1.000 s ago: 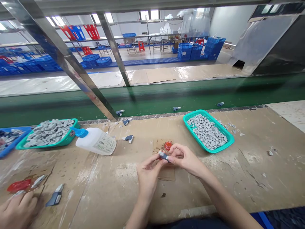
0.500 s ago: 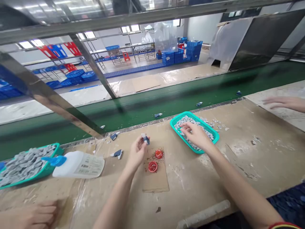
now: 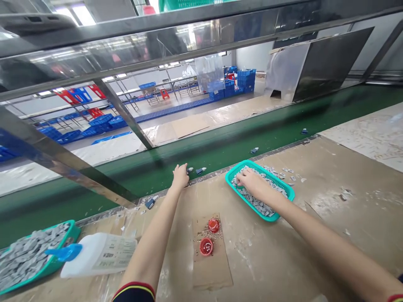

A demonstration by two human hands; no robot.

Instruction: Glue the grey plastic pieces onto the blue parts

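My left hand reaches over the near edge of the green belt, fingers stretched out. A small dark-blue and white plastic part lies right against its fingers, partly hidden. Just right of it on the belt is another blue and white part. My right hand dips into a turquoise basket of small grey pieces. Its fingers are curled together among them, and the fingertips are hidden. Between my arms, two small red cups stand on a cardboard piece.
Left of my arm lies a white bottle with a blue nozzle, beside a second basket of grey pieces. A blue and white part rests at the table edge. A metal post and overhead beam frame the belt.
My left hand has moved forward from above the table to the belt, where the part is now beside its fingers. My right hand has lowered into the pieces. Other people's hands have left view.
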